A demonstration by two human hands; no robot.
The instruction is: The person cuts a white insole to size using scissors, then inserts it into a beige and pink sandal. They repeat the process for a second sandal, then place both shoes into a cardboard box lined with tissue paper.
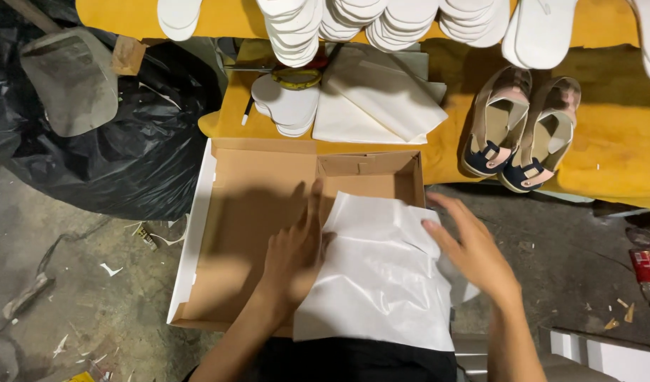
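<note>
An open brown cardboard shoe box with its lid folded out to the left lies in front of me. White tissue paper is spread over the box's right half and hangs over its near edge. My left hand lies flat with fingers extended, on the box's bottom at the paper's left edge. My right hand hovers open over the paper's right edge, fingers spread, slightly blurred. A pair of beige and navy sandals rests on the yellow surface behind the box to the right.
Stacks of white insoles line the back of the yellow surface, with folded white paper and a smaller insole stack nearer. A black plastic bag sits at left. Dirty concrete floor with scraps surrounds the box.
</note>
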